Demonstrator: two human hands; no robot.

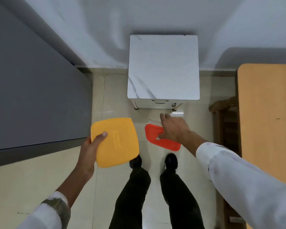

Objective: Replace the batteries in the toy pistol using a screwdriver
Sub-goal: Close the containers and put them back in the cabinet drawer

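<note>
Pistol: where it lies cannot be told from this view. A person stands on the tiled floor [117, 96] facing a white marble-topped cabinet [163, 66] that is set against the wall, both arms stretched toward it.

The left hand [89, 151], short of the cabinet and off to its left, holds a square yellow box [119, 146] by one edge. The thumb lies flat on the lid and the fingers are hidden beneath it, clamped on the box.

The right hand [173, 128], just short of the cabinet's front, holds a red box [168, 145] tilted below the palm. Its thumb hooks over the near edge, while two fingers [162, 115] point straight out toward the cabinet's base.

Two black shoes [171, 160] stand on the floor nearer than both boxes. A grey slab [31, 96] runs along the cabinet's left, well apart from it. A wooden tabletop [267, 113] lies to the cabinet's right, with a dark chair [224, 123] between the two.
</note>
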